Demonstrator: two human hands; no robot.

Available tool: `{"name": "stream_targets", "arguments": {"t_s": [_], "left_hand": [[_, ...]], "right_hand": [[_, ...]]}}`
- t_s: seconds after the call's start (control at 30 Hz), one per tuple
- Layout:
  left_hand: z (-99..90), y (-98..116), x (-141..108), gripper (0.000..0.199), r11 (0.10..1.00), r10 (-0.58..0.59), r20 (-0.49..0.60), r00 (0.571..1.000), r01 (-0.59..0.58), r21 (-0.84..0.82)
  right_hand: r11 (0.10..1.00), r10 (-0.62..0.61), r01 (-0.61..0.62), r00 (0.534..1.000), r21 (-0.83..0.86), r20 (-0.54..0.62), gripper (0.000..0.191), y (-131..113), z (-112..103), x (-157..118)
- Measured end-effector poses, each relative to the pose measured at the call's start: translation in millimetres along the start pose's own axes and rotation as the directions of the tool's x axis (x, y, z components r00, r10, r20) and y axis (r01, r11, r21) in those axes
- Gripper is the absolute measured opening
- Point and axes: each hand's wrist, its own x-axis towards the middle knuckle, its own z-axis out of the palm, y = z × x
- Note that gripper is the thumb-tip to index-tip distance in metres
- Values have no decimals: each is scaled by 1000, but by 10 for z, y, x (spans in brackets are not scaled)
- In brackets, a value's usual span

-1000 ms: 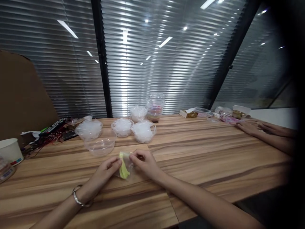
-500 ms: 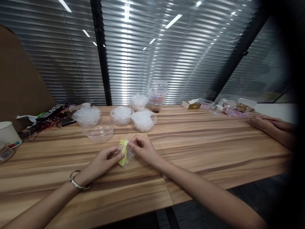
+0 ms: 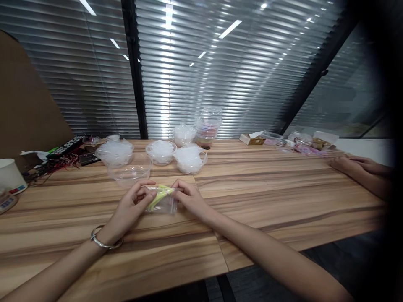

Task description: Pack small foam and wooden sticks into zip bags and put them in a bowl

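Note:
A small clear plastic bag (image 3: 165, 205) with a yellow strip-like thing (image 3: 160, 195) inside is stretched between my two hands, low over the wooden table. What exactly the yellow thing is, I cannot make out. My left hand (image 3: 136, 201), with a silver bangle on its wrist, pinches the bag's left side. On the right edge, the thumb and fingers of my right hand (image 3: 189, 198) are closed on the bag. Just behind my left hand sits a clear round plastic tub (image 3: 130, 174).
Bowls of white filled bags (image 3: 161, 152) and a stack of clear tubs (image 3: 208, 128) stand at the back. Cables and a remote (image 3: 67, 147) lie left, near a paper cup (image 3: 11, 175). Another person's hands (image 3: 355, 164) rest at right, near a small box (image 3: 252, 138).
The bag, bunched upright before, is now spread out flatter and wider. My left hand has shifted slightly left and up, and the yellow thing lies more slanted.

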Motion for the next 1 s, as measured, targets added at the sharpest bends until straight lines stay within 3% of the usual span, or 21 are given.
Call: {"name": "stream_targets", "arguments": {"t_s": [0.23, 0.43, 0.57, 0.67, 0.8, 0.87, 0.93, 1.0], "left_hand": [[12, -15, 17, 33, 985, 46, 139, 989, -68, 156], [0, -47, 19, 43, 1000, 11, 72, 997, -10, -16], [2, -46, 8, 53, 993, -12, 21, 1000, 14, -118], [-3, -30, -5, 58, 987, 35, -31, 999, -39, -153], [-35, 0, -26, 26, 979, 204, -30, 978, -204, 4], [-72, 35, -24, 19, 958, 271, -65, 960, -262, 115], [-146, 85, 2, 21, 925, 356, -201, 913, -313, 215], [-269, 132, 60, 25, 878, 466, -391, 793, -361, 315]], "right_hand": [[1000, -5, 5, 1000, -20, -20, 13, -3, 17, -9], [991, 22, -28, 998, 127, 52, 20, 106, 46, 9], [993, 55, -70, 987, 96, 152, 30, 149, 46, 15], [993, 66, -79, 989, 91, 135, 33, 131, 37, 18], [996, 21, -22, 1000, 82, 15, 30, 140, 10, 37], [998, -24, 26, 999, 61, -29, 27, 172, -7, 42], [998, -65, 65, 996, 6, -68, 29, 203, -27, 37], [992, -98, 89, 991, -94, -96, 30, 219, -53, 28]]}}
